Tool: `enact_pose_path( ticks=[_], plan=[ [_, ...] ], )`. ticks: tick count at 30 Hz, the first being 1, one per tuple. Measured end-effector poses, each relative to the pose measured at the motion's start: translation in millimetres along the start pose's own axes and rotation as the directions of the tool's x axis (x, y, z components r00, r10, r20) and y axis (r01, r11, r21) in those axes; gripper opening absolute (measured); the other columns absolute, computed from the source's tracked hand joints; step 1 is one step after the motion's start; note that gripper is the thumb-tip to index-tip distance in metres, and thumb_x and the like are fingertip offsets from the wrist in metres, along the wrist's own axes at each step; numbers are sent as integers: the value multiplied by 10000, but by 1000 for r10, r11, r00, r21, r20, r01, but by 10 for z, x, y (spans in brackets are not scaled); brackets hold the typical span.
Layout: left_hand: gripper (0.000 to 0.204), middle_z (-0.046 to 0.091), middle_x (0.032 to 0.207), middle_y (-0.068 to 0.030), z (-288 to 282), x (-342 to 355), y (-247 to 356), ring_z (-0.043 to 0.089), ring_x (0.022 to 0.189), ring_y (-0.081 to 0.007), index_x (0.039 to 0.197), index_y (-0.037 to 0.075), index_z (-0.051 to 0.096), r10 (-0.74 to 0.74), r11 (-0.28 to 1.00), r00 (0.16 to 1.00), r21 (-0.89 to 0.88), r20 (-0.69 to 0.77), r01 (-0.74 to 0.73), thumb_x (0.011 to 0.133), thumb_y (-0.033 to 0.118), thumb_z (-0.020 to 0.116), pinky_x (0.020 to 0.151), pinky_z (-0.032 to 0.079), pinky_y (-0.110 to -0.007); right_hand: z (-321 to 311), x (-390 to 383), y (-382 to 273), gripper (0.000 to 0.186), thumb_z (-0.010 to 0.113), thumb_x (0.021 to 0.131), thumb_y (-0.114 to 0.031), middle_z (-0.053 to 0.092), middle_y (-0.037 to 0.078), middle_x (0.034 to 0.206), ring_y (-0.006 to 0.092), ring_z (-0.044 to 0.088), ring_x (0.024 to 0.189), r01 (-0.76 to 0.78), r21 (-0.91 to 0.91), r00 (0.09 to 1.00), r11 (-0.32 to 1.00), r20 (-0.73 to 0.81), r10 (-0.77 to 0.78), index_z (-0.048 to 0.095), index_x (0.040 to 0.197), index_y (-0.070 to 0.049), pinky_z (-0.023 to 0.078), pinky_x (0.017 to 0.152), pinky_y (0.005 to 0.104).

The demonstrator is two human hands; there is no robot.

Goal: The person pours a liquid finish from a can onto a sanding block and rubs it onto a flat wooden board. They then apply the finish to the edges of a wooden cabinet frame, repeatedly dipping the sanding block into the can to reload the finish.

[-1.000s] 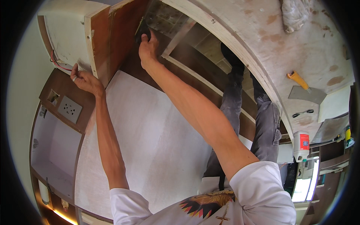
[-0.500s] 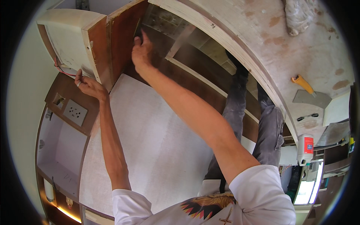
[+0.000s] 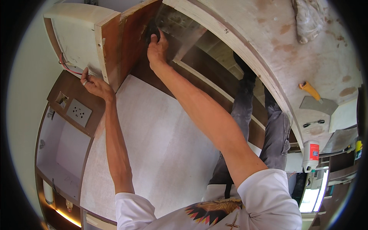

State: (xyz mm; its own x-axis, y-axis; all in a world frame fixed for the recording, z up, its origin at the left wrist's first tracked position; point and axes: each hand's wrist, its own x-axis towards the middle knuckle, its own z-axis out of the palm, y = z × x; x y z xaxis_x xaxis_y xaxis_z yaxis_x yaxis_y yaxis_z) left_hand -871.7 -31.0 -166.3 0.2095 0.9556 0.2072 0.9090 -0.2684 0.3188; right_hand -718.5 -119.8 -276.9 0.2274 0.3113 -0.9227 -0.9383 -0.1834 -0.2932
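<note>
The clearest change over the last second is in the right hand (image 3: 157, 53): half a second ago it sat lower against the far edge of the reddish-brown wooden panel (image 3: 132, 38), with its dark hand tool (image 3: 152, 30) all but lost to view, and now the tool shows again above the thumb. The person's view has also swung slightly, so part of the apparent shift belongs to the head. That small return suggests short, repeated strokes along the panel's face near that edge — a judgement, since the tool's working side is hidden and its exact kind is too dark to make out. The thumb and fingers are closed around the tool, which is at or just beside the panel; whether it presses on the wood cannot be told. The left hand (image 3: 99, 87) has stayed at the lower corner of the pale box-like cabinet (image 3: 76, 42), its fingers loosely curled, just beside the red and black wires (image 3: 69, 69); whether it grips the cabinet's underside or merely rests there is unclear. It may be serving as a brace — the right arm seems to be doing the moving. On the table (image 3: 268, 46), the yellow-handled scraper (image 3: 309, 91) and white bottle with a red label (image 3: 311, 155) lie unused, well apart from both hands.
</note>
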Motion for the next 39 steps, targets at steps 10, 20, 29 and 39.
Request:
enact_pose_path(
  ticks=[10,20,29,39],
  plan=[
    [365,633,1216,-172,0,-18,-80,620,1150,-266,1245,-61,617,6,1000,1000,21,-25,-6,982,-41,365,1066,450,-366,97,-310,215,440,529,1033,-95,664,233,1328,346,623,1200,102,-144,994,984,47,-96,586,1467,-42,465,1071,406],
    [351,648,1194,-189,-7,-4,-88,613,1065,-243,1250,-87,601,-21,997,999,72,-26,23,985,-15,382,997,470,-346,231,-1023,56,447,506,1039,-78,588,222,1453,398,560,1345,201,-108,977,974,91,-191,557,1482,-38,433,1135,455],
    [378,644,1146,-176,22,1,-3,626,1023,-298,1206,-25,655,-54,997,998,52,-41,56,923,-75,410,953,483,-396,398,-1749,-274,446,496,1084,-128,588,172,1492,294,537,1394,121,-53,986,991,118,-114,519,1511,-2,377,1178,364],
    [391,640,1141,-187,39,7,-24,622,1047,-324,1191,-23,655,-10,999,998,45,-69,13,897,-96,407,945,487,-409,99,-1909,-573,456,482,1104,-221,634,192,1421,284,596,1304,191,-156,978,969,114,-175,537,1490,16,431,1111,364]
  ],
)
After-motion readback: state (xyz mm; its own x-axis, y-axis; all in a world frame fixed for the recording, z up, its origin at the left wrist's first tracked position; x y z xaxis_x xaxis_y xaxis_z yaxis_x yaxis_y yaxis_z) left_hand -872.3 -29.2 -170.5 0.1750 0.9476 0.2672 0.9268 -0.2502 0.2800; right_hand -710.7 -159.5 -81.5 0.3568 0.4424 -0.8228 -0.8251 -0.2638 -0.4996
